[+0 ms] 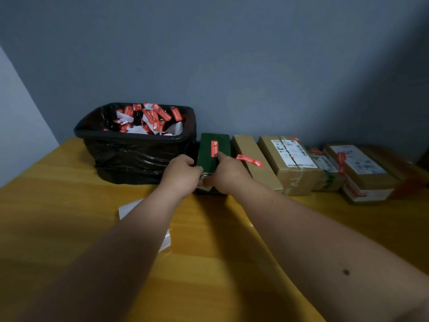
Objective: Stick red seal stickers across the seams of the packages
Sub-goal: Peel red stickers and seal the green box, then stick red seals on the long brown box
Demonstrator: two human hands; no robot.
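So, left to right:
bin: black bin [139,145] at the back left, full of peeled red-and-white scraps.
sheet: white backing sheet [130,209] on the table [69,228], partly under the left arm.
left hand: left hand [180,174] curls round the green box [214,149] at its near left edge.
right hand: right hand [226,174] grips the near right corner, thumb up by the red sticker [214,148] on top.
step: looks like pressing that seal down.
next: probably the loose sticker [249,160] on the thin box [255,159] needs smoothing across a seam.
rest: taped boxes [292,163] further right.
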